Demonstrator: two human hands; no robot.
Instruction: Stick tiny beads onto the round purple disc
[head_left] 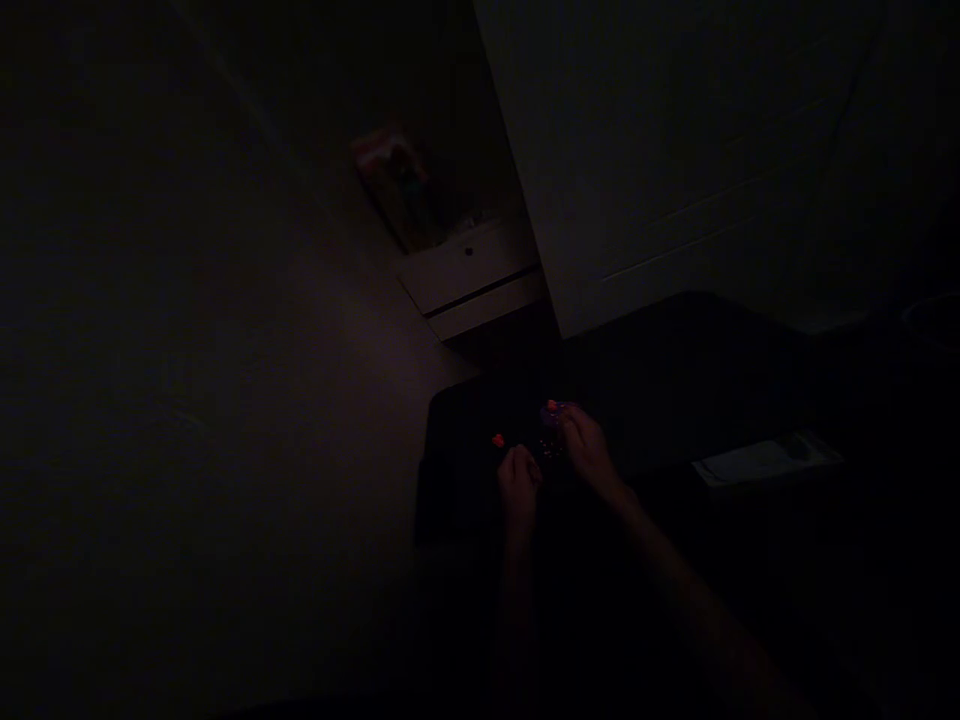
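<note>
while deep gloom covers most of the room, we pick out a small purplish item [550,416] with a bright orange-red spot, at ten o'clock of the right hand [586,445], over a black tabletop [675,350]. tiny bright specks [550,450] show just below it, and a second orange-red piece [498,440] glows at eleven o'clock of the left hand [519,480]; whether that piece is held or lying down, we cannot tell.

we judge the purplish item light and perhaps delicate, best taken by its near edge in a gentle pinch; stiff or soft, slippery or not, the dark keeps from us. the right hand's fingers look closed on that edge, its forearm slanting in from five o'clock. the left hand, at eight o'clock of the right and near it, has its fingers curled in, its forearm rising from six o'clock; we cannot tell what, if anything, it grips.

a pale flat item [765,461] sits at three o'clock of the right hand, and a pale drawer unit [480,262] stands beyond at eleven.
</note>
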